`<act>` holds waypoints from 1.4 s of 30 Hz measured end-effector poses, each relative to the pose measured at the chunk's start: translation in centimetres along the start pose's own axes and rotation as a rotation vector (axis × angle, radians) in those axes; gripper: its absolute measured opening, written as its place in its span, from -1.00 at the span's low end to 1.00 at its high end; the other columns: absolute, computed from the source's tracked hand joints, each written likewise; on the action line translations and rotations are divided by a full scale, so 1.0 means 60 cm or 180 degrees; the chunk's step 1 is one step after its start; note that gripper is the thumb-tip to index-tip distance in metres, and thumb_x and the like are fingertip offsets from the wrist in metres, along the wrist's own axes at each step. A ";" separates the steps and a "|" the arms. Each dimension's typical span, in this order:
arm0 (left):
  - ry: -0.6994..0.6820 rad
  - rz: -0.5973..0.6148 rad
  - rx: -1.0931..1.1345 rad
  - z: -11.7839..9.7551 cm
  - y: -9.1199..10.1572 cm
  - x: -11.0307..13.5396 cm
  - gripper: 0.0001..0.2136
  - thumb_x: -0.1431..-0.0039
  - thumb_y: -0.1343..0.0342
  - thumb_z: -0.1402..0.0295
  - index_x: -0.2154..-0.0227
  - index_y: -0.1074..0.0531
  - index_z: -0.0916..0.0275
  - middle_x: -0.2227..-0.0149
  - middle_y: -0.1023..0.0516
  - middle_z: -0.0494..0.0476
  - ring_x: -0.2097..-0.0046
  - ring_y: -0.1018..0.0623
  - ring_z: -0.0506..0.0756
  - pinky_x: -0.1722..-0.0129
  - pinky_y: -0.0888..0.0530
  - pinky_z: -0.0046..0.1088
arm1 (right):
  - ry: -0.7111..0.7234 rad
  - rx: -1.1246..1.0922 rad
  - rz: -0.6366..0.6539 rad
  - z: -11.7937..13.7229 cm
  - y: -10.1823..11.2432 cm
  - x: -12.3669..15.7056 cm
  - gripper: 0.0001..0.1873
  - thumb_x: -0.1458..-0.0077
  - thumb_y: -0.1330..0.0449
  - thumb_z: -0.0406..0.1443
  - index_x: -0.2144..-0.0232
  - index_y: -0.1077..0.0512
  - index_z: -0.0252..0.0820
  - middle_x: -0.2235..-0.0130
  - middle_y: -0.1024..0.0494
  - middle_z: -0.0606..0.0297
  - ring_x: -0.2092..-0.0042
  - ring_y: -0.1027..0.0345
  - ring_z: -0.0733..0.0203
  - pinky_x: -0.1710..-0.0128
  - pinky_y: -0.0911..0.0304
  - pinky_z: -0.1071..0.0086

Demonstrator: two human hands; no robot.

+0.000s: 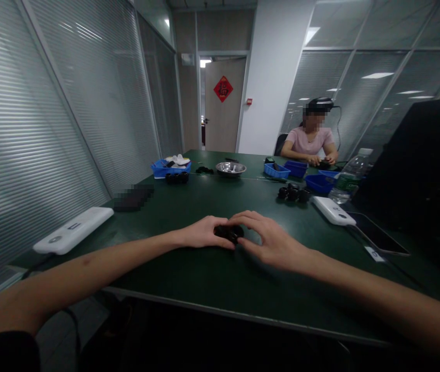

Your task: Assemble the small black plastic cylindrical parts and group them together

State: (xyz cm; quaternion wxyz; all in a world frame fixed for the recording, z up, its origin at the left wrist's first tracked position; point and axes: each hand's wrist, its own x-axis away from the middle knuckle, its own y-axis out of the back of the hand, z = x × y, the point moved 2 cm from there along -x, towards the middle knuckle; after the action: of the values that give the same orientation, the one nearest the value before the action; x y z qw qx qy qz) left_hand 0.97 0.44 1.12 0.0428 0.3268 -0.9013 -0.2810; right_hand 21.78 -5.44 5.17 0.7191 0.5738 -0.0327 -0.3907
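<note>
Head-worn camera, facing forward and down, close over green table [204, 279], room beyond

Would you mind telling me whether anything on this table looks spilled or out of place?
Nothing stands out. The left hand and right hand hold a black part on the table; blue bins and bowl sit upright.

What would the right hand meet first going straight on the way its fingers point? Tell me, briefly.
The small black part on the green table: the right hand points left and its fingertips seem to touch it already. Just past it lies the left hand, gripping the same part.
</note>
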 end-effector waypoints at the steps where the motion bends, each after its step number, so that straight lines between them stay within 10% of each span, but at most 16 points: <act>1: -0.0002 0.0000 -0.0004 -0.001 0.000 0.000 -0.53 -0.09 -0.39 0.12 0.00 -0.52 0.26 0.08 -0.58 0.14 0.07 -0.54 0.17 0.08 -0.40 -0.34 | -0.0072 0.0066 -0.0060 -0.002 -0.001 0.001 -0.64 -0.29 -0.23 -0.31 -0.12 -0.40 -0.12 -0.08 -0.49 0.11 -0.08 -0.41 0.02 -0.12 -0.38 0.03; 42: -0.0183 -0.0107 0.0057 0.006 -0.007 0.000 -0.47 -0.11 -0.40 0.21 -0.14 -0.49 0.22 -0.08 -0.58 0.17 -0.10 -0.54 0.21 -0.12 -0.41 -0.27 | -0.0308 -0.0377 -0.0292 -0.013 -0.012 -0.003 -0.75 -0.29 -0.27 -0.27 -0.01 -0.48 -0.13 0.04 -0.53 0.18 0.09 -0.43 0.13 0.07 -0.39 0.18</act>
State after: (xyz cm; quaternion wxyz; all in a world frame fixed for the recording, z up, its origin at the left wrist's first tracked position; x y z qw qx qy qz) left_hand 1.11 0.34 0.61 0.0093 0.3341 -0.8990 -0.2829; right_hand 21.65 -4.77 4.35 0.7307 0.5116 -0.0179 -0.4517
